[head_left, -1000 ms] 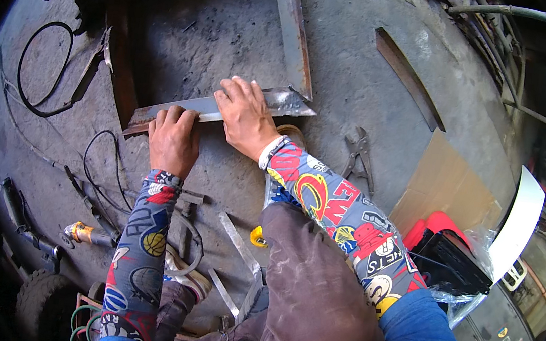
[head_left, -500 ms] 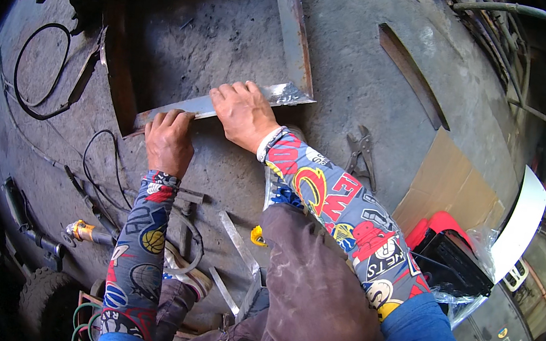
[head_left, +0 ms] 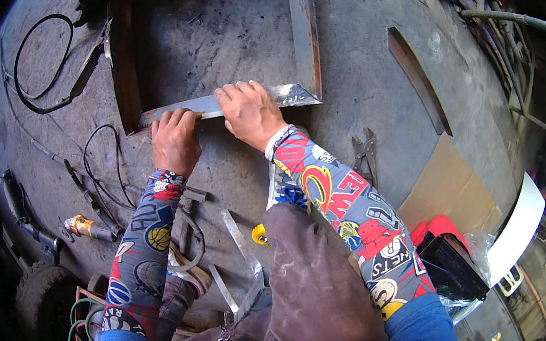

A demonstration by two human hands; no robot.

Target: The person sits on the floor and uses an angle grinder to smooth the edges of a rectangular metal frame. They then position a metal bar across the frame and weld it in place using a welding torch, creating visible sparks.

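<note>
A grey metal angle bar [head_left: 205, 105] lies across the near side of a rectangular steel frame on the floor, its right end bright and bare. My left hand [head_left: 176, 141] is closed over the bar near its left end. Farther right, my right hand [head_left: 250, 113] wraps round it from above, the thumb hidden from view. The frame's rusty left member [head_left: 123, 66] and its grey right member [head_left: 303, 39] meet the bar's two ends; I cannot tell whether they are joined. Locking pliers [head_left: 365, 155] rest on the floor right of my right hand.
A loose rusty steel strip [head_left: 420, 83] lies at the right, beyond a cardboard sheet [head_left: 454, 184]. Two angle grinders, one with a yellow body [head_left: 88, 227], lie at the left among cables [head_left: 88, 169]. A yellow tape measure [head_left: 259, 234] and metal pieces [head_left: 239, 239] sit by my knee.
The whole scene has shifted slightly in the picture as my head moved. Both hands keep the same grip on the angle bar, which stays against the frame.
</note>
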